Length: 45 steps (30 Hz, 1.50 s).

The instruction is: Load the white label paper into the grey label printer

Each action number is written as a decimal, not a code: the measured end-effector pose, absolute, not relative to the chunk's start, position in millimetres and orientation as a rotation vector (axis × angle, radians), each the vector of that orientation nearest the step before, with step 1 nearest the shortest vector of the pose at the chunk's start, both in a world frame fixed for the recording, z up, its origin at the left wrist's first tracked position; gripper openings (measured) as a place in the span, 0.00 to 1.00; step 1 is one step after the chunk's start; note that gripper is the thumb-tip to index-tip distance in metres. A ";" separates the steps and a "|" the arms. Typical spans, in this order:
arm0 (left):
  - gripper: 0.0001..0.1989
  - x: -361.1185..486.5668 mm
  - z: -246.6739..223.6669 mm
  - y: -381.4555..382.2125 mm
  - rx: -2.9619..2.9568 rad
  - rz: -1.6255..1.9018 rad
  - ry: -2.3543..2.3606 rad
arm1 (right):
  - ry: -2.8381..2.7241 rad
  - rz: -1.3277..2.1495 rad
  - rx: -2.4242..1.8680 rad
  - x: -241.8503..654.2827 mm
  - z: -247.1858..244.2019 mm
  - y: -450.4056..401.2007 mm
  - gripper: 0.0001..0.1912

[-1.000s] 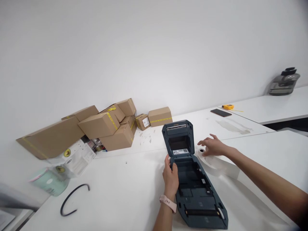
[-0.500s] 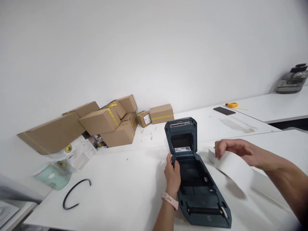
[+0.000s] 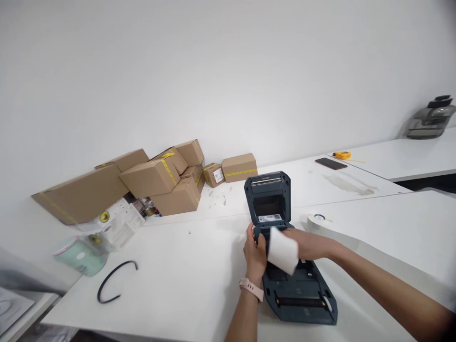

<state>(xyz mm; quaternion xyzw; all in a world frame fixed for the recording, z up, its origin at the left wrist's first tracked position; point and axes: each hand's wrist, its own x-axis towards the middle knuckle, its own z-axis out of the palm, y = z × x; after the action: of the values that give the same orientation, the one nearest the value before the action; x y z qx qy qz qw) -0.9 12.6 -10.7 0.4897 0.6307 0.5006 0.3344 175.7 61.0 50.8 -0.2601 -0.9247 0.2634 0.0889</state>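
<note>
Paper (image 3: 282, 251), gripped by the right hand (image 3: 310, 243), overhangs the label printer (image 3: 297, 286), which the left hand (image 3: 255, 254) clasps, seemingly for steadiness.

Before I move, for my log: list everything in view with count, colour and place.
Open device: 1, dark blue-grey, centre right
Paper: 1, white, over device
Roll: 1, white, right
Cardboard boxes: about nine, brown, back left
Tape measure: 1, yellow, back right
Slab: 1, black, beside tape measure
Bottle: 1, grey, far right
Avocado packaging: unclear, white, left
Small items: unclear, mixed, by boxes
Tub: 1, mint, left
Curved strip: 1, black, front left
Sheets: unclear, white, lower left
Tables: several, white, throughout
Wristband: 1, pink, left wrist
Left hand: 1, on device
Right hand: 1, holding paper
</note>
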 end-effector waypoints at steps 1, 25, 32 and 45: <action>0.28 -1.0 -11.9 13.2 1.269 1.315 1.641 | -2.793 0.634 -0.872 170.8 44.7 65.7 0.11; 0.38 0.9 -24.5 17.4 1.164 1.359 1.380 | -3.009 0.201 -0.924 152.3 24.3 75.2 0.07; 0.23 0.9 -0.6 -3.3 1.309 1.455 1.549 | -3.000 0.200 -0.927 149.3 23.4 74.0 0.06; 0.11 21.4 -11.4 -87.2 1.917 1.292 1.502 | -3.023 0.404 -0.948 151.8 36.6 72.3 0.10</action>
<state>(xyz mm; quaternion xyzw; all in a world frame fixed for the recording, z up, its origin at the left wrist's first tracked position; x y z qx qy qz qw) 21.4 -87.2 -11.4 0.6825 0.5348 0.4599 0.1914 151.8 72.3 36.6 -0.2968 -0.9462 0.1265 -0.0262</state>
